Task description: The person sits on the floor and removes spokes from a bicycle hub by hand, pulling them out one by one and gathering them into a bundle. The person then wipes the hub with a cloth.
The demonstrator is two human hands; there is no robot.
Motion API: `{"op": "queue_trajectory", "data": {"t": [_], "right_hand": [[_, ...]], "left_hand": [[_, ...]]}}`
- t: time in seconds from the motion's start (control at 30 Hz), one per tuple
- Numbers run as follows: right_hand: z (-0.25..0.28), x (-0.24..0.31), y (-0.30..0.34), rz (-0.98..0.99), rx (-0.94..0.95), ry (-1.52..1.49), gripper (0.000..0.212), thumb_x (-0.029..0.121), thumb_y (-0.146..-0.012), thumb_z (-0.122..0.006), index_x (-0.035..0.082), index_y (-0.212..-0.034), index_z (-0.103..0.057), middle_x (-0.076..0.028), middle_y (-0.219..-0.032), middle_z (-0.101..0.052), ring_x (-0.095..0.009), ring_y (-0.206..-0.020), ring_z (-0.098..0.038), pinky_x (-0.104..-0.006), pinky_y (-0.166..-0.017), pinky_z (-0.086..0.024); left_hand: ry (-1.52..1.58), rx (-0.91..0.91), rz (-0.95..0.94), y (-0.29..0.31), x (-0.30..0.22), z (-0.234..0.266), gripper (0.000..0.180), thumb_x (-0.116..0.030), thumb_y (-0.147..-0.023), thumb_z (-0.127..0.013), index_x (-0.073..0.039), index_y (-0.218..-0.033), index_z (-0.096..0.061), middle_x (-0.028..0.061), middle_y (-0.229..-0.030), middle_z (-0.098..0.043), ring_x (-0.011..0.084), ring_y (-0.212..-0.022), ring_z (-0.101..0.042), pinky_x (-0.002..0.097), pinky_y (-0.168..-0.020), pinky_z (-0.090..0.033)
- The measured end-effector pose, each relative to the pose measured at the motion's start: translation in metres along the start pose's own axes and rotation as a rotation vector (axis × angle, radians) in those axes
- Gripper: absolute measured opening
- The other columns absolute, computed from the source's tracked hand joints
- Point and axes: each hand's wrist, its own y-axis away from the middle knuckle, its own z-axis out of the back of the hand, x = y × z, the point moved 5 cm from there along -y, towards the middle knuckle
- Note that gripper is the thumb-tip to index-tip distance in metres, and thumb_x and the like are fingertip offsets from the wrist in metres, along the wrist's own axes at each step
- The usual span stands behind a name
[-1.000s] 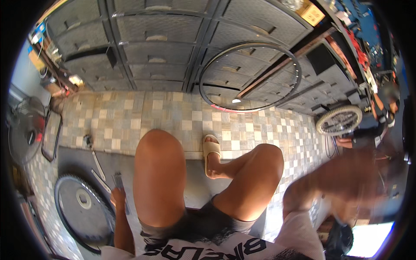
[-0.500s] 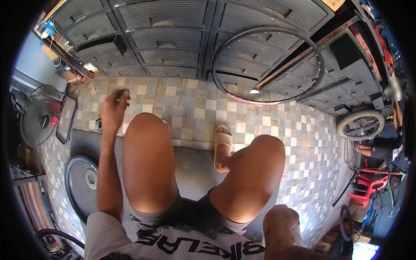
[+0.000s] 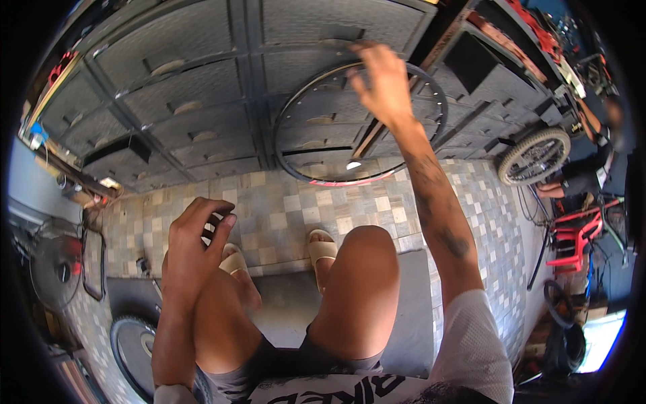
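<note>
A bare black bicycle rim with a red-and-white patch on its lower edge stands upright against the grey drawers. My right hand is stretched forward at the rim's upper edge. Its fingers lie on the far side and its thumb on the near side, with a gap between them; whether they touch the rim I cannot make out. Above my left knee hangs my left hand, its fingers loosely curved and the thumb apart from them, with nothing visible in it.
Grey drawer cabinets line the front. A fan stands at the left, and a tyred wheel lies near my left forearm. At the right are a knobby-tyred wheel, a red chair and another person.
My right hand has gone from beside my right thigh forward to the rim's top. My left hand has drawn back toward my left knee. The view has tilted up and turned right.
</note>
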Motion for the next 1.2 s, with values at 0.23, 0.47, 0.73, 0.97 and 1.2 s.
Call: {"op": "queue_trajectory", "data": {"t": [0.23, 0.47, 0.73, 0.97, 1.2], "right_hand": [[-0.041, -0.062, 0.056, 0.044, 0.28, 0.29, 0.076, 0.029, -0.091, -0.082, 0.011, -0.156, -0.049, -0.02, -0.16, -0.045, -0.035, -0.147, -0.046, -0.0548, -0.122, -0.036], [0.022, -0.169, 0.116, -0.282, 0.097, 0.455, 0.086, 0.026, -0.09, -0.084, 0.003, -0.16, -0.04, -0.023, -0.163, -0.042, -0.042, -0.149, -0.044, -0.0557, -0.122, -0.038], [0.073, -0.328, 0.178, -0.658, 0.227, 0.62, 0.087, 0.025, -0.086, -0.084, -0.003, -0.155, -0.04, -0.023, -0.151, -0.053, -0.041, -0.14, -0.054, -0.0552, -0.112, -0.049], [0.091, -0.432, 0.197, -0.967, 0.429, 0.786, 0.091, 0.047, -0.088, -0.078, 0.01, -0.161, -0.039, -0.022, -0.154, -0.051, -0.044, -0.144, -0.051, -0.0575, -0.115, -0.048], [0.092, -0.463, 0.221, -0.983, 0.183, 0.743, 0.074, 0.045, -0.09, -0.076, 0.005, -0.147, -0.05, -0.028, -0.146, -0.057, -0.049, -0.136, -0.057, -0.0549, -0.112, -0.049]], "left_hand": [[-0.042, -0.018, 0.027, -0.004, 0.01, 0.007, 0.012, -0.005, -0.099, -0.073, -0.001, -0.11, -0.074, 0.01, -0.103, -0.074, 0.0198, -0.085, -0.074, 0.0309, -0.066, -0.056], [-0.056, -0.013, 0.075, -0.003, 0.032, 0.017, 0.012, -0.003, -0.097, -0.072, 0.0, -0.108, -0.075, 0.0096, -0.099, -0.074, 0.0194, -0.082, -0.072, 0.0309, -0.065, -0.055], [-0.066, -0.023, 0.11, 0.001, 0.042, 0.026, 0.011, 0.0, -0.096, -0.071, 0.002, -0.107, -0.074, 0.0099, -0.097, -0.073, 0.0181, -0.08, -0.071, 0.0309, -0.064, -0.053], [-0.102, -0.003, 0.181, 0.004, 0.051, 0.039, 0.014, -0.004, -0.1, -0.067, 0.003, -0.111, -0.072, 0.0083, -0.095, -0.069, 0.015, -0.078, -0.067, 0.0292, -0.064, -0.054], [-0.134, 0.028, 0.249, 0.002, 0.046, 0.039, 0.019, -0.011, -0.1, -0.068, 0.003, -0.112, -0.072, 0.0103, -0.097, -0.071, 0.0161, -0.081, -0.068, 0.0295, -0.067, -0.054]]}}
